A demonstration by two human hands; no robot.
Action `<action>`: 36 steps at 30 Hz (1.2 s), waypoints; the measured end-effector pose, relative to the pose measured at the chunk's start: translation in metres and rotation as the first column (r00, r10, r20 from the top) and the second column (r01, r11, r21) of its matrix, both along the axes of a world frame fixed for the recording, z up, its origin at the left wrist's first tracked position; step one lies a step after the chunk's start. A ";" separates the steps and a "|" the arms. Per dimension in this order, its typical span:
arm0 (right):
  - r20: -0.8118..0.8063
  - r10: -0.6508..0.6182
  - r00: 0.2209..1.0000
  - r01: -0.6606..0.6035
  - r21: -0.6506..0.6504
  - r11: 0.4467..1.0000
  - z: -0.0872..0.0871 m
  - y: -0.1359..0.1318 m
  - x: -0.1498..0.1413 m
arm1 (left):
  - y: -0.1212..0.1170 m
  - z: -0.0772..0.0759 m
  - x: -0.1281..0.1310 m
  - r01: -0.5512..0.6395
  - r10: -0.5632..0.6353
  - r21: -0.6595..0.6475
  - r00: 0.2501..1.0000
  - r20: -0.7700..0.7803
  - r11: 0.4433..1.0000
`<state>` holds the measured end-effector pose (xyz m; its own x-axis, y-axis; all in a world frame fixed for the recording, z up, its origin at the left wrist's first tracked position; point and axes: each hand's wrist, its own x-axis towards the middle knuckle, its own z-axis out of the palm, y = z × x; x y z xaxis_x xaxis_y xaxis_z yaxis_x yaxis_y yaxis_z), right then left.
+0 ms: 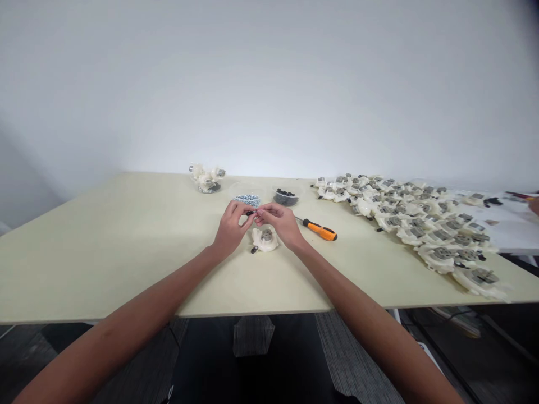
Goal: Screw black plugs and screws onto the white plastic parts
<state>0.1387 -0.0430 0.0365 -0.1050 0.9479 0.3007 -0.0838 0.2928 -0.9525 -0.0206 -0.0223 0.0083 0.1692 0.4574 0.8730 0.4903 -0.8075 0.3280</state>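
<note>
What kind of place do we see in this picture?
Probably an assembly workshop. On the table lies a cream part, with many similar units at the right. A screwdriver and clear bowls of small pieces are also there.

One screwdriver; at least two bowls; over twenty white housings.
</note>
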 end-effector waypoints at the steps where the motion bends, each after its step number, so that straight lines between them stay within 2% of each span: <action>1: -0.005 0.001 1.000 -0.001 -0.002 1.000 0.000 0.000 0.000 | 0.000 0.000 0.000 0.000 0.000 -0.006 1.000 0.002 1.000; 15: -0.019 0.005 1.000 -0.006 -0.036 0.999 -0.003 0.000 0.001 | 0.000 0.001 -0.001 0.021 -0.013 -0.089 0.996 0.086 0.996; 24: -0.007 0.059 0.998 -0.059 -0.062 0.996 -0.007 0.003 0.003 | 0.004 -0.009 -0.003 -0.010 0.012 -0.035 0.999 0.044 0.999; 36: 0.029 0.038 0.999 -0.038 -0.023 0.999 -0.003 0.002 0.002 | 0.006 -0.006 -0.001 -0.043 0.048 -0.068 0.996 0.073 0.997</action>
<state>0.1403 -0.0410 0.0333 -0.1496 0.9495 0.2760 -0.0667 0.2688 -0.9609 -0.0215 -0.0164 0.0019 0.0828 0.5204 0.8499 0.4984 -0.7601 0.4169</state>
